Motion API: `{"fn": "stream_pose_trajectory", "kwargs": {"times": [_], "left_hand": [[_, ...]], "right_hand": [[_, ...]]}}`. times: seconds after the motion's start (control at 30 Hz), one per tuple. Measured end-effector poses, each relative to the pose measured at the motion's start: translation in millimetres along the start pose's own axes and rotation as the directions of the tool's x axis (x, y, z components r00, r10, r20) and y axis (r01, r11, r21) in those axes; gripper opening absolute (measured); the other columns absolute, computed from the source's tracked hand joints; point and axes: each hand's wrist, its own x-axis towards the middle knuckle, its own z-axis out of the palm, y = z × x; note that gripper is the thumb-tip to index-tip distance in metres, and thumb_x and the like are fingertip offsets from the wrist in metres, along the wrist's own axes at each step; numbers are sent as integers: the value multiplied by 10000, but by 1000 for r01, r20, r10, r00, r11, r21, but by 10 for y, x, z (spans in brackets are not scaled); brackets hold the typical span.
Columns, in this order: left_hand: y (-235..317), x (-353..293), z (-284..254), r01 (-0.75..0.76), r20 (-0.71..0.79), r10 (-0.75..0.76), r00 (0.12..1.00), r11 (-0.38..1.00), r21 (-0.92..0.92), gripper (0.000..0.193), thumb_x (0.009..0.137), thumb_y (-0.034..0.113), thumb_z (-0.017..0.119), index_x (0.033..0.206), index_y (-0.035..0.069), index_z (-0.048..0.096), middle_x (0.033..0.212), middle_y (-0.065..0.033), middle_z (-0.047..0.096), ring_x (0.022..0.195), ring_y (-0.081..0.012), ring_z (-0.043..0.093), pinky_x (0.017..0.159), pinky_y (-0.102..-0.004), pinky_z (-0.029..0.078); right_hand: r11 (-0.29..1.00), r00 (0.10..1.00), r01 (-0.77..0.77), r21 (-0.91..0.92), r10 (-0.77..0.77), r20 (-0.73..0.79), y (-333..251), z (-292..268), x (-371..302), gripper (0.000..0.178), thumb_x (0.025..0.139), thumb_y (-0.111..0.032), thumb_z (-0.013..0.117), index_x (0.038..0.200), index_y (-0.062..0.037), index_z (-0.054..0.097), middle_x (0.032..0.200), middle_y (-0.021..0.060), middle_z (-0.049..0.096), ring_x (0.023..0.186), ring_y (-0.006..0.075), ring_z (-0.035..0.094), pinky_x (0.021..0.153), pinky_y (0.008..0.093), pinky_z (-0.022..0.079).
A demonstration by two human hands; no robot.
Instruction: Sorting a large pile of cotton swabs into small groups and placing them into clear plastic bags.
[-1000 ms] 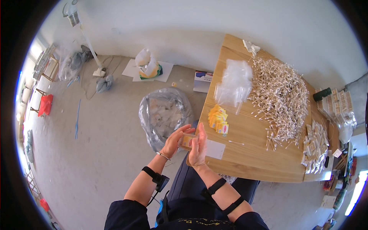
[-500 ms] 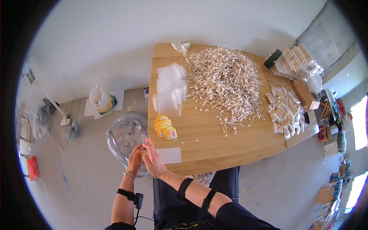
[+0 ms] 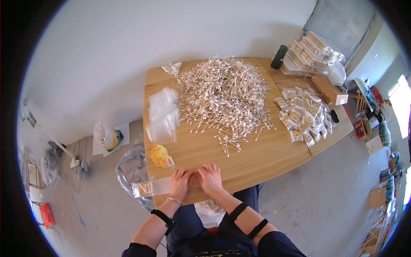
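Observation:
My left hand [image 3: 181,185] is at the table's near edge with its fingers curled down and pressed together. Close beside it on the right, my right hand [image 3: 209,179] has its fingers bunched in the same way, the fingertips of both nearly meeting over the wood. Whatever they pinch, if anything, is hidden. Left of my left hand lies a clear packet of cotton swabs [image 3: 144,189], at the table's left edge, touched by neither hand. A pale flat strip [image 3: 163,185] runs from it toward my left hand. Yellow printed cards [image 3: 162,156] lie fanned out just beyond.
A large heap of loose cotton swabs [image 3: 224,92] covers the table's far middle. Clear plastic bags [image 3: 163,115] lie left of it; filled swab packets [image 3: 306,112] pile up at the right, near a dark green bottle [image 3: 279,57]. A grey plastic bag [image 3: 130,167] stands beside the table.
Both hands have left the swab packet, now lying at the table's left edge, and moved right along the near edge. The single swab seen there earlier no longer shows. The view has shifted.

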Motion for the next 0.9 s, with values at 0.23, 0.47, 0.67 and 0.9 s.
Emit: {"fn": "stream_pose_trajectory", "kwargs": {"times": [0.23, 0.47, 0.67, 0.9], "left_hand": [[329, -11, 134, -38, 39, 42, 998, 995, -97, 59, 785, 130, 680, 841, 145, 670, 840, -14, 598, 870, -258, 554, 798, -403, 412], [329, 14, 87, -111, 73, 116, 991, 991, -76, 87, 776, 146, 692, 861, 154, 674, 850, -5, 596, 857, -236, 551, 798, -381, 405], [256, -50, 88, -122, 66, 130, 989, 986, -110, 137, 762, 136, 706, 893, 144, 668, 860, -19, 597, 848, -245, 548, 786, -378, 414], [179, 251, 136, 88, -162, -114, 980, 983, -162, 199, 732, 106, 721, 918, 125, 654, 881, -36, 602, 871, -272, 545, 787, -385, 418]], "right_hand": [[895, 872, -415, -163, 340, -352, 654, -647, 509, 367, 774, -247, 716, 1086, -139, 556, 1140, 114, 518, 1070, 355, 448, 879, 477, 380], [979, 954, -176, -100, 145, -264, 524, -338, 306, 122, 834, -153, 626, 953, -132, 617, 1017, 53, 562, 988, 297, 493, 851, 446, 374], [998, 993, 51, 25, -48, -111, 170, -314, 52, 118, 808, -128, 646, 925, -130, 659, 969, 26, 587, 947, 278, 521, 841, 421, 387], [996, 993, 61, 66, -54, -104, 178, -310, 18, 105, 779, -118, 659, 881, -142, 674, 953, 12, 589, 941, 263, 528, 840, 410, 393]]}}
